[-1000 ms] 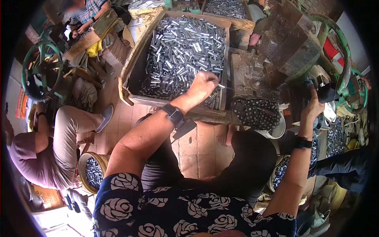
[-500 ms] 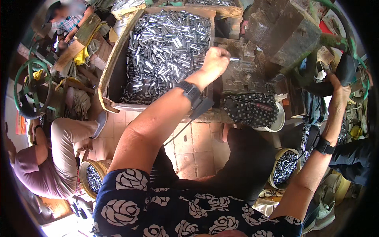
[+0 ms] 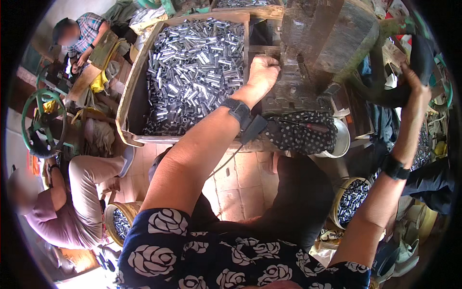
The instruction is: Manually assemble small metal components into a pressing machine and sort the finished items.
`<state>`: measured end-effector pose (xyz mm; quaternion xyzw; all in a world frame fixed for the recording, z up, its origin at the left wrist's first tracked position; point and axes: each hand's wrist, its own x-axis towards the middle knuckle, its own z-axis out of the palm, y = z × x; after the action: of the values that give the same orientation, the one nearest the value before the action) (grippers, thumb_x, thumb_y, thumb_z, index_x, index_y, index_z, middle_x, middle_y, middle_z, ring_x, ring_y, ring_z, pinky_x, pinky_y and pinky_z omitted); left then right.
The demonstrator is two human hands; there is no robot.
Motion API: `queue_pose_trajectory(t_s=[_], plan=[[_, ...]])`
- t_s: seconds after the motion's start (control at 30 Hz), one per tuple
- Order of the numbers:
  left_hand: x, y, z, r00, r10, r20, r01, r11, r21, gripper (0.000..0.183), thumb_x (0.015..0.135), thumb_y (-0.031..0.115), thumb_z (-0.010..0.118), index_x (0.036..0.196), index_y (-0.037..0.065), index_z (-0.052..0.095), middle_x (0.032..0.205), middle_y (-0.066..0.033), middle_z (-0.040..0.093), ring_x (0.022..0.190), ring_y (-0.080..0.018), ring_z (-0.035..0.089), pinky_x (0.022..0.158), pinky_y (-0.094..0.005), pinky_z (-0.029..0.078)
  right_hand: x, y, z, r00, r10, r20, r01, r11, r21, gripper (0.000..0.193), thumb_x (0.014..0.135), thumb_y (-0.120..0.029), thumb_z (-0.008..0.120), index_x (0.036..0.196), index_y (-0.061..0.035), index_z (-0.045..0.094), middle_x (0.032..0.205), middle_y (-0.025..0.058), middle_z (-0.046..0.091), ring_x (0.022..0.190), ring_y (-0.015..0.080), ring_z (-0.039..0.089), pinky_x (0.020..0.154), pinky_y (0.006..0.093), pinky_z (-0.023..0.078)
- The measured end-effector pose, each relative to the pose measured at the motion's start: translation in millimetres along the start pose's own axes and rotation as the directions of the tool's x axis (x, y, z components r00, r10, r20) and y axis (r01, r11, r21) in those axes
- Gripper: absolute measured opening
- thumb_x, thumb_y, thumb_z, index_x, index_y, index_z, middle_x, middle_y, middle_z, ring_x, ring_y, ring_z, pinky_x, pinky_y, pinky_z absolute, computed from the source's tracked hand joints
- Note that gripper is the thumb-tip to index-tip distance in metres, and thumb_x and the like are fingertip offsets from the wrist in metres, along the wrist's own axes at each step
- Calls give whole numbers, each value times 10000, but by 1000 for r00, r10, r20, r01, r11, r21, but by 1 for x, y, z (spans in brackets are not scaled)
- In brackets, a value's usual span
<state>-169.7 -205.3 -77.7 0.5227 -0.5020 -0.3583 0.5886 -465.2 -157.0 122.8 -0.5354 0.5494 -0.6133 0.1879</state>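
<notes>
My left hand (image 3: 263,76) is closed in a pinch at the near left edge of a worn, dark metal press bed (image 3: 288,98). What its fingers hold, if anything, is hidden. Just left of that hand lies a wooden tray (image 3: 126,108) heaped with short shiny metal tubes (image 3: 202,72). Out at the far right, my right hand (image 3: 416,89) is up against the dark, thick grip of a wheel (image 3: 423,60), its fingers partly hidden and seemingly wrapped round it. A heavy dark block of the press (image 3: 332,38) stands beyond the bed.
A black polka-dot cloth (image 3: 301,135) with a screwdriver (image 3: 315,126) lies at the bench's near edge, beside a white bucket (image 3: 340,139). Tubs of metal pieces (image 3: 353,202) (image 3: 120,224) stand low on both sides. Two people (image 3: 45,197) (image 3: 86,33) sit at the left near a green wheel (image 3: 43,123).
My right hand has moved farther up and away with the dark wheel grip. A metal tube that showed beside my left fingers is no longer visible. The whole view has shifted slightly.
</notes>
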Motion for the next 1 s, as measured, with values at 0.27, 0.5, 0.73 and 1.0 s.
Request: queue_pose_trajectory(t_s=[0.27,0.5,0.73,1.0], plan=[[7,-27,-5,997,82,-10,-79,980,184,154,711,-21,589,838,-103,617,687,-80,589,639,-144,540,572,-264,424,-35,56,19,999,5,-40,1,990,141,210,700,-95,667,859,18,587,713,33,553,673,135,511,688,247,417],[-10,11,-27,992,-89,88,101,984,-145,54,731,-7,592,749,-56,606,633,-64,553,529,-127,497,490,-241,398,-29,30,21,1000,-21,-21,24,987,156,171,718,-143,665,786,-8,585,690,37,540,624,127,492,625,251,395],[-37,44,-61,903,-385,188,400,915,-48,135,792,106,595,845,-18,589,665,-53,555,449,-78,449,368,-182,308,-50,72,45,961,-185,-207,227,953,200,216,704,-94,674,870,8,582,764,48,573,669,141,538,637,264,453],[-27,11,-64,927,-202,318,299,907,-297,227,831,5,440,990,-151,485,869,-187,560,761,-254,621,698,-319,545,-23,32,16,997,-28,72,21,995,94,123,761,-138,623,808,-29,592,668,34,542,635,124,505,621,238,375]])
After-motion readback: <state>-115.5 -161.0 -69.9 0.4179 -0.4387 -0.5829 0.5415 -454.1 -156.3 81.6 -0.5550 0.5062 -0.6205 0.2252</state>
